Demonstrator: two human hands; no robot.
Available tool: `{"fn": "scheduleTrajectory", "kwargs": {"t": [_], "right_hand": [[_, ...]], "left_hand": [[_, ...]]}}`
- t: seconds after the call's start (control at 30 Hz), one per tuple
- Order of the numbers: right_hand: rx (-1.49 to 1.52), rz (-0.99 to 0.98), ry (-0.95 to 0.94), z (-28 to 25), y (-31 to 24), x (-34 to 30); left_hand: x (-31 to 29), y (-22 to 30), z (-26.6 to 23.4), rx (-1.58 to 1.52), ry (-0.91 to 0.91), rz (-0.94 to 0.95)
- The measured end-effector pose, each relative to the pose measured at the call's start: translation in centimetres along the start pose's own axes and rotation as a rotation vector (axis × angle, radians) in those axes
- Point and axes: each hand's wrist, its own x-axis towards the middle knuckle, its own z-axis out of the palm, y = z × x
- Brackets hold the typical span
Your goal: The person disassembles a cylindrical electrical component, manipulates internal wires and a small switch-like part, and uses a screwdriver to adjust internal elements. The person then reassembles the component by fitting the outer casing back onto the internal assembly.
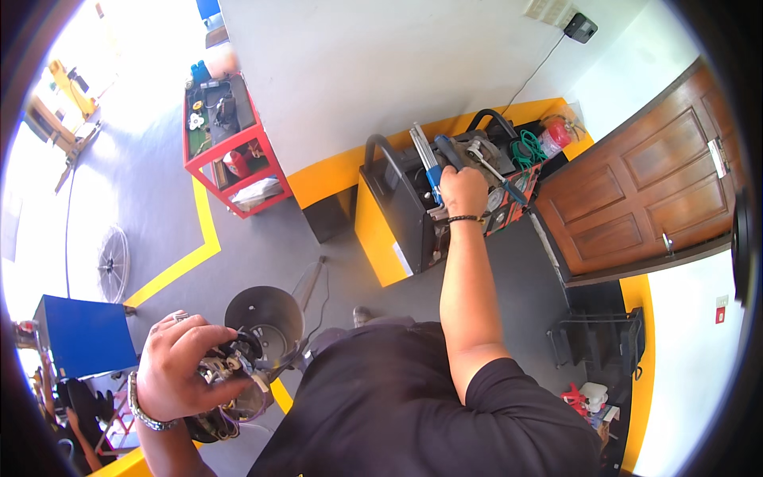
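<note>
My left hand [179, 362] is closed around a metal mechanical part [230, 358] with a black rounded piece at its top, at the lower left. Thin coloured wires [232, 417] hang below that hand. Stretched far forward, my right hand [463, 193] has its fingers curled down among tools on top of a black and yellow machine [385, 230]. Beside its fingers is a set of long hex keys in a blue holder [431, 168]. A dark blue handle [447, 149] runs up to the knuckles; the fingers' grip is hidden. Just right lies a teal-handled tool [515, 192].
A black bucket-like container [266, 314] stands near my left hand. Further off are a red tool cart [262, 131], a blue box [86, 335] and a wheel [114, 262]. Green cord [526, 149] and a fire extinguisher [556, 137] sit by the wooden door [636, 175].
</note>
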Motion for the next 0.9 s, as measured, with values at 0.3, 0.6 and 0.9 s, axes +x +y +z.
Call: {"fn": "scheduleTrajectory", "kwargs": {"t": [0.3, 0.6, 0.9], "right_hand": [[0.336, -0.301, -0.496, -4.4, 5.8, 2.5], [0.336, -0.419, -0.656, -4.0, 6.4, 3.2], [0.303, -0.452, -0.881, -4.9, 7.2, 4.2]], "left_hand": [[-0.2, -0.2, -0.2, 0.033, 0.001, -0.02], [-0.1, -0.2, -0.2, 0.044, -0.002, -0.03], [-0.1, -0.6, 0.1, 0.034, 0.026, -0.043]]}}
